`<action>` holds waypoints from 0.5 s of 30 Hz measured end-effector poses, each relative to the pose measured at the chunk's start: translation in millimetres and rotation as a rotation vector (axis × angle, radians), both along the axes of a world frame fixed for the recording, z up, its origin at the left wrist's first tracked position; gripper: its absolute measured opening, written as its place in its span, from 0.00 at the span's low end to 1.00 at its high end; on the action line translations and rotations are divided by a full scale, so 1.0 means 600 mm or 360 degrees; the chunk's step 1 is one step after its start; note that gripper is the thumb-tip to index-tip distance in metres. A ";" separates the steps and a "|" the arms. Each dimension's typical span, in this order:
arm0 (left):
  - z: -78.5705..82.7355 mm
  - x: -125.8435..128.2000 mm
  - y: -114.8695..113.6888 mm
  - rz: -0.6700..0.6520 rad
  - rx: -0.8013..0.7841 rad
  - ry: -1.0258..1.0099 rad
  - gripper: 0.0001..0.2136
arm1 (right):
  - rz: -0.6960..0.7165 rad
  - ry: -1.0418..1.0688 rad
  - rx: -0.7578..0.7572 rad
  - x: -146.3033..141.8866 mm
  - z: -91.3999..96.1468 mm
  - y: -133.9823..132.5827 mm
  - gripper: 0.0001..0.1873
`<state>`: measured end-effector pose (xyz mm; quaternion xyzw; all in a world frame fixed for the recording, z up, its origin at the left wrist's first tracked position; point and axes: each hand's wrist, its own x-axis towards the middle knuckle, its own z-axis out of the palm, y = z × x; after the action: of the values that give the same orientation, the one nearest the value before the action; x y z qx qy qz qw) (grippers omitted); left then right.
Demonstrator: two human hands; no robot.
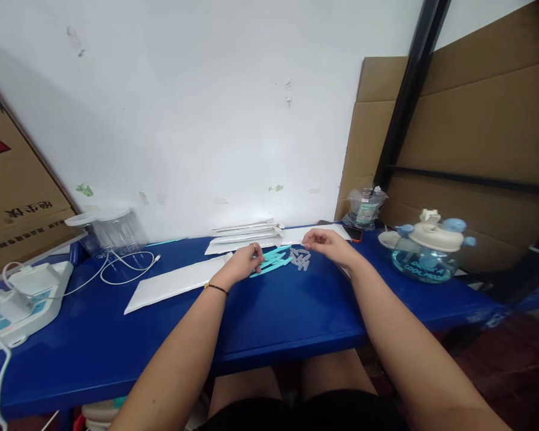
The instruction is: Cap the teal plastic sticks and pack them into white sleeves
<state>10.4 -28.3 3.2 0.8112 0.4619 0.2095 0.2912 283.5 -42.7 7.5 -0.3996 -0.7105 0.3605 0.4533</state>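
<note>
My left hand point(246, 262) is curled at the left end of a loose pile of flat teal strips point(276, 258). Its fingers touch or nearly touch the strips, and whatever they hold is hidden. Just right of the pile lie several small translucent pieces point(302, 259). Above and to the right of these, my right hand point(324, 244) has its thumb and fingertips drawn together in a pinch; anything between them is too small to make out. A long white padded envelope point(170, 284) rests on the blue table point(287, 311) beside my left wrist.
Stacked white envelopes point(245, 234) sit against the wall. On the right stand a blue-tinted drinking bottle point(426, 251) and a plastic-wrapped cup point(366, 208). Clear lidded containers point(117, 233), a coiled white cable point(130, 269) and a power strip point(40, 305) occupy the left side.
</note>
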 end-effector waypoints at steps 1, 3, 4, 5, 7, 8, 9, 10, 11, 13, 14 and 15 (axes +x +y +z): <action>0.001 -0.002 0.001 0.0009 -0.0010 -0.0046 0.14 | -0.0069 0.0086 0.0029 0.001 0.000 0.001 0.16; 0.006 -0.002 -0.001 -0.0014 0.0018 -0.0099 0.15 | -0.0145 0.0231 0.0018 0.001 -0.001 0.004 0.17; 0.009 -0.001 -0.002 -0.0022 0.0035 -0.0101 0.17 | -0.0153 0.0277 -0.0009 0.000 -0.003 0.006 0.18; 0.012 -0.001 -0.003 -0.0022 0.0049 -0.0093 0.19 | -0.0152 0.0304 -0.0037 -0.001 -0.005 0.008 0.19; 0.013 0.001 -0.005 -0.0009 0.0039 -0.0090 0.22 | -0.0157 0.0309 -0.0073 -0.002 -0.009 0.011 0.19; 0.012 0.002 -0.005 0.0000 0.0015 -0.0107 0.22 | -0.0168 0.0302 -0.0077 -0.003 -0.011 0.012 0.18; 0.010 0.002 -0.003 0.0005 -0.0011 -0.0133 0.22 | -0.0181 0.0301 -0.0078 -0.004 -0.012 0.013 0.18; 0.007 0.002 -0.001 0.0012 -0.0032 -0.0161 0.21 | -0.0187 0.0307 -0.0082 -0.004 -0.013 0.013 0.18; 0.004 0.002 0.001 0.0027 -0.0047 -0.0187 0.20 | -0.0186 0.0323 -0.0090 -0.005 -0.013 0.013 0.17; 0.001 0.002 0.004 0.0069 -0.0036 -0.0223 0.20 | -0.0164 0.0375 -0.0113 -0.008 -0.013 0.012 0.16; 0.001 0.002 0.004 0.0079 -0.0017 -0.0217 0.21 | -0.0148 0.0401 -0.0125 -0.009 -0.013 0.012 0.16; 0.002 0.003 0.002 0.0084 0.0004 -0.0197 0.22 | -0.0132 0.0419 -0.0136 -0.010 -0.012 0.012 0.15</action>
<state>12.0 -26.8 4.6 0.7846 0.4639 0.2674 0.3126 277.3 -35.7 0.1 -0.3968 -0.6117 0.4207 0.5398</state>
